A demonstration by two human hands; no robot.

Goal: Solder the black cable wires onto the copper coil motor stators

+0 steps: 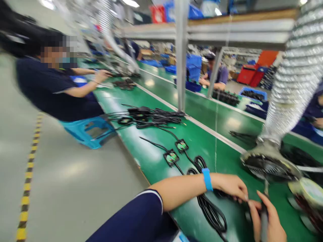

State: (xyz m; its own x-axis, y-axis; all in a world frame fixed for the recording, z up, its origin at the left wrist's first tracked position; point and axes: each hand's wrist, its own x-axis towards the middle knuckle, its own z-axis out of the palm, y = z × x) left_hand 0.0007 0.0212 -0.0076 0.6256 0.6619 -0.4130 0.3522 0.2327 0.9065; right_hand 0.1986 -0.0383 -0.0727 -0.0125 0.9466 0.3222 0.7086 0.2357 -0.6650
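Note:
My left hand [233, 188], with a blue wrist strap [207, 179], is closed in a pinch above the green bench. What its fingertips hold is blurred and partly hidden. Close beside it, my right hand [270, 215] is wrapped round the dark handle of a soldering iron [263, 218], its metal shaft pointing up and away. A coiled black cable [212, 211] lies below my left forearm. Farther left are two small black open cases with green circuit boards, one case [171, 157] nearer and the other case [181, 146] behind it, each with cable attached.
A fume extraction hood [271, 164] on a silver duct hangs just beyond my hands. Reels [309, 195] stand at the right. More black cables [156, 116] lie up the bench [202, 132], by a metal post [181, 60]. A co-worker [58, 84] sits at the left.

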